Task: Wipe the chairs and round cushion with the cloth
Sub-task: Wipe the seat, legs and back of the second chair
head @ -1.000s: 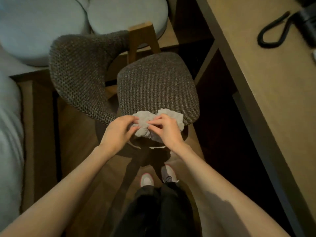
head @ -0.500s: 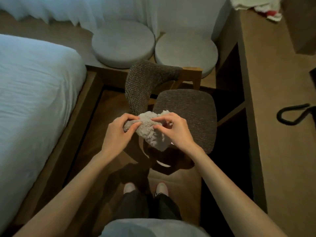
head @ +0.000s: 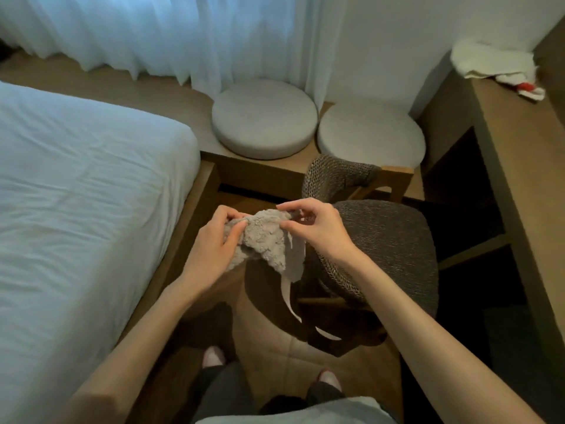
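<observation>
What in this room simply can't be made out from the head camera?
Head view:
- Chair legs: mostly hidden beneath its seat, in shadow.
- Cloth middle: bunched between left hand and right hand.
- Bed: cut off by the left edge.
- Red-and-white bundle on the desk: too blurred to identify.

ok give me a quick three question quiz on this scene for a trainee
1. Which hands grip the grey cloth? A left only, B right only, C both.
2. True or false: two round cushions sit on the wooden platform beyond the woven chair.
3. Fill in: the bed lies on the person's ____ side.

Key: 1 C, the left hand and right hand both pinch it. 2 true. 3 left.
</observation>
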Demonstrator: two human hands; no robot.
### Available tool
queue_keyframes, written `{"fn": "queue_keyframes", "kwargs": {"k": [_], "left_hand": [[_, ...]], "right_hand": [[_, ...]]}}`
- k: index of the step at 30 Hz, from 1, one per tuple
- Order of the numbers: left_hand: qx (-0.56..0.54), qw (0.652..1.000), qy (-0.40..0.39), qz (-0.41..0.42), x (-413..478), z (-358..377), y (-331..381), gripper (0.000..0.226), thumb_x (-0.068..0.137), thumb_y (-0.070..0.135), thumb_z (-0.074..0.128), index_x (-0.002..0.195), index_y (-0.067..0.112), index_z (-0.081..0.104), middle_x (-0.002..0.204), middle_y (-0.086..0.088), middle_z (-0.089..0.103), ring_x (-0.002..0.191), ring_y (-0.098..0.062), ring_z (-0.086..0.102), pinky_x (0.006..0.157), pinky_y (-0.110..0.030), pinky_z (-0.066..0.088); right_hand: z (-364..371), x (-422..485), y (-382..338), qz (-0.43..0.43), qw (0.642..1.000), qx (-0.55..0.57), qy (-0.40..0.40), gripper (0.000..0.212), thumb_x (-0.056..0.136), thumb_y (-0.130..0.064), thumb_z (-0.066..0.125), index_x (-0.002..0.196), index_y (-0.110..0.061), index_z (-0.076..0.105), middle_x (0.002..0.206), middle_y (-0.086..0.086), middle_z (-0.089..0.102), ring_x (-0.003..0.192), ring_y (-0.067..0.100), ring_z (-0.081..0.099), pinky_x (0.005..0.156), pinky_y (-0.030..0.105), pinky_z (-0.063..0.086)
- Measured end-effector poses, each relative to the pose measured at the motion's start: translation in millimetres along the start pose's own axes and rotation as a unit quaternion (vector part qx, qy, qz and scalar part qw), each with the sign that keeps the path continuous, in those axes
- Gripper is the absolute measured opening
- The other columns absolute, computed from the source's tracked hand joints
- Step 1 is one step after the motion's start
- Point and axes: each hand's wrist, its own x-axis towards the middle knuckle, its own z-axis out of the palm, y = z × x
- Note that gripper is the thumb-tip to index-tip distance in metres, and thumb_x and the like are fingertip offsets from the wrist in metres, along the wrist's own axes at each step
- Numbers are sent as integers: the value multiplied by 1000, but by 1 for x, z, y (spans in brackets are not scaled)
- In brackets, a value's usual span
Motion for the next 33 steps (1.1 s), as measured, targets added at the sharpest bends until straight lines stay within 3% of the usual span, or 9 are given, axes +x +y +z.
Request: {"fn": "queue_keyframes", "kwargs": {"k": [4,6,9,12,16,21,27,33], "left_hand": [[-6,1000,2,14,41,-42,-33,7,97,27,50,102,23,49,89,22,53,88,21,51,67,1,41],[-21,1000,-1,4,59,-59,-45,7,97,27,49,103,23,49,89,22,52,87,21,51,66,1,40],[-53,998,-21,-36,87,-74,-61,8,99,30,45,105,25,46,94,21,51,87,10,55,66,-10,46],[-74,995,-42,-57,117,-76,-74,6,100,28,43,104,23,44,94,17,51,85,4,55,67,-15,42],[-116,987,-86,-69,160,-64,-84,7,100,26,44,105,21,46,99,18,52,85,17,54,62,-10,44],[-154,976,-140,-69,224,-27,-90,9,100,21,45,106,16,47,114,13,50,95,9,53,73,-13,45],[-147,958,-242,-52,300,23,-87,7,99,20,46,103,15,49,124,11,48,112,-4,52,93,-29,48],[-74,934,-350,-10,364,59,-79,5,98,24,48,95,28,47,122,14,50,114,-7,53,88,-26,48]], "right_hand": [[36,35,-17,38,999,-5,20,27,88,-17,69,113,-29,69,110,-9,67,100,5,62,88,28,53],[48,48,-24,57,998,1,42,27,90,-18,65,115,-28,68,115,-9,66,101,3,62,91,28,52],[56,62,-25,83,992,-34,85,29,92,-18,62,119,-29,65,124,-10,60,110,-3,54,96,20,45],[55,77,-17,127,981,-88,113,33,93,-19,61,124,-28,62,134,-6,54,124,4,45,105,26,38],[49,98,13,217,952,-145,159,38,94,-21,60,131,-25,56,144,1,45,137,16,34,115,37,27],[49,138,72,344,909,-152,181,50,96,-27,56,143,-22,40,154,6,31,143,23,24,115,36,23],[53,191,133,415,884,-122,176,74,98,-39,50,155,-23,6,160,6,17,145,22,23,113,35,28],[50,207,158,485,839,-141,205,87,90,-53,56,152,-36,-2,139,10,52,122,30,54,97,42,45]]}}
